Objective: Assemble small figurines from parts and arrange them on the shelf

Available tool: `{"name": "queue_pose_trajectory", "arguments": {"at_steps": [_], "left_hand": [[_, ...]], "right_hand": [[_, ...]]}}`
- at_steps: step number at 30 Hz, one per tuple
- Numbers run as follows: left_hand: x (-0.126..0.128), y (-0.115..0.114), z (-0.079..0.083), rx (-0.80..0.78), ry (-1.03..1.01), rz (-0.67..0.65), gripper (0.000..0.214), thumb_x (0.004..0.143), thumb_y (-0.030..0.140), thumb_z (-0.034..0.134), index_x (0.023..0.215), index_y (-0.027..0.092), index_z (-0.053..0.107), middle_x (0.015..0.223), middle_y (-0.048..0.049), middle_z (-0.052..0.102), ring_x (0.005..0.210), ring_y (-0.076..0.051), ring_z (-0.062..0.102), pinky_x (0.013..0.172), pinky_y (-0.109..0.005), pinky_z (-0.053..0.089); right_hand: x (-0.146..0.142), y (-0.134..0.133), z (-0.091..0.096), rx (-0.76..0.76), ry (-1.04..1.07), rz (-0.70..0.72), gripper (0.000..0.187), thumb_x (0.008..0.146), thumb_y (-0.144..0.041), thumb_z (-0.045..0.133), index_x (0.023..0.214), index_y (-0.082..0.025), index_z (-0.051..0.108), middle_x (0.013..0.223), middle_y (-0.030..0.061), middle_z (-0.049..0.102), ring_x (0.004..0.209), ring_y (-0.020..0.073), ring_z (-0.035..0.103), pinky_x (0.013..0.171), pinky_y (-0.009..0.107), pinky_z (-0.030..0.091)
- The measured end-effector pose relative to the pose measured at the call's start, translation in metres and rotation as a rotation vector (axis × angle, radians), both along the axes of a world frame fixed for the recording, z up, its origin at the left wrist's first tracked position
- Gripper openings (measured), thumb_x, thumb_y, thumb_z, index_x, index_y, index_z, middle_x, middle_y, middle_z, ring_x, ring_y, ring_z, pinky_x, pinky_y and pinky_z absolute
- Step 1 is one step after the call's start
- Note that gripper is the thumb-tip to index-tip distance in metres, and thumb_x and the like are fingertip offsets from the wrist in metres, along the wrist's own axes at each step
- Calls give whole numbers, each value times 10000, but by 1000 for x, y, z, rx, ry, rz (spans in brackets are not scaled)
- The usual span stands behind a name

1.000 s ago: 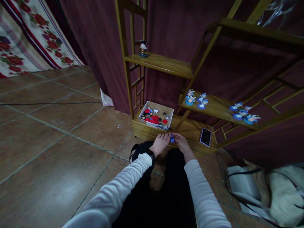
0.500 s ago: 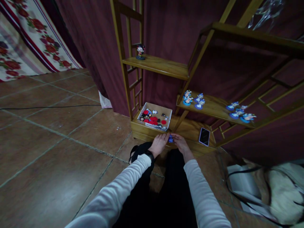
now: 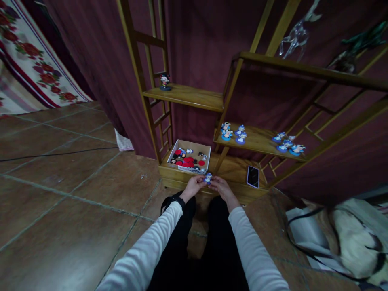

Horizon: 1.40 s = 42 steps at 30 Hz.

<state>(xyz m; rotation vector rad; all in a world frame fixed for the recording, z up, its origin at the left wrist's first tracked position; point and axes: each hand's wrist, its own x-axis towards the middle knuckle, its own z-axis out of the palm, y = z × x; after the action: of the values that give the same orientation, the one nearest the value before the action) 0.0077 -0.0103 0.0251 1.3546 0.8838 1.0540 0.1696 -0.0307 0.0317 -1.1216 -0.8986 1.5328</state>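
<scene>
A small blue-and-white figurine [image 3: 207, 178] is held upright between my two hands, just in front of the shelf's lower ledge. My left hand [image 3: 194, 186] pinches it from the left, and my right hand [image 3: 220, 186] has its fingers closed on its right side. Right behind them sits an open cardboard box [image 3: 194, 144] holding red discs and several small figurines. On the middle shelf [image 3: 257, 139] stand more blue and white figurines, one group at the left [image 3: 233, 134] and another at the right [image 3: 287, 144].
A phone [image 3: 253, 177] lies on the lower ledge at right. One dark-and-red figurine [image 3: 165, 81] stands on the upper left shelf. A clear glass-like animal [image 3: 297, 36] is higher up. Bags [image 3: 354, 238] rest on the floor at right; a cable [image 3: 60, 154] crosses the tiles at left.
The figurine has turned in my hands, so its white front now shows where mostly blue showed before. The camera view has shifted a little, moving the shelf leftward and down in the picture.
</scene>
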Motion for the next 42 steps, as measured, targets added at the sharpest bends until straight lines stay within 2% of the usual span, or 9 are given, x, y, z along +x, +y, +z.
{"name": "queue_pose_trajectory", "arguments": {"at_steps": [6,13,19,22,30,37,42], "left_hand": [[-1,0,3,-120,-99,-4,353,584,304,736,868,118,640,656,-10,625,577,-103,543,584,-232,424],[-1,0,3,-130,-80,17,331,562,309,746,810,124,630,585,15,594,525,-89,520,539,-217,399],[0,-1,6,-109,-41,-1,450,571,295,737,960,100,624,530,36,554,488,-82,476,525,-220,373],[-1,-1,7,-104,-6,-31,446,576,286,732,963,86,634,537,32,549,488,-80,459,523,-221,358],[-1,0,5,-68,19,-28,430,567,269,741,951,97,656,675,-26,638,609,-124,541,622,-250,415],[-1,2,1,-55,39,5,463,576,265,741,996,93,648,674,-20,643,613,-126,551,642,-255,422],[-1,1,4,-69,4,-28,445,579,251,742,982,87,648,725,-38,664,645,-134,571,683,-270,437]], "right_hand": [[-5,-2,7,1,4,0,309,545,-315,751,802,-201,623,740,-9,647,673,123,602,731,304,483],[-7,-2,8,-7,-57,7,341,526,-349,768,786,-193,611,783,2,643,709,130,600,718,287,475],[-10,-1,10,-4,-80,-25,359,503,-369,773,764,-184,609,775,11,650,715,144,601,701,284,475],[-10,-2,12,-6,-79,-28,361,499,-364,772,773,-187,618,775,11,658,716,149,606,704,289,474],[-11,-1,10,-6,-42,-25,337,497,-346,769,746,-182,613,738,7,660,707,155,615,732,313,474],[-13,-3,17,-16,-32,-30,337,490,-340,771,737,-176,612,744,5,656,708,148,614,741,319,481],[-13,-4,19,-9,-43,-33,345,489,-339,771,752,-180,615,747,7,661,712,152,619,725,306,486]]}}
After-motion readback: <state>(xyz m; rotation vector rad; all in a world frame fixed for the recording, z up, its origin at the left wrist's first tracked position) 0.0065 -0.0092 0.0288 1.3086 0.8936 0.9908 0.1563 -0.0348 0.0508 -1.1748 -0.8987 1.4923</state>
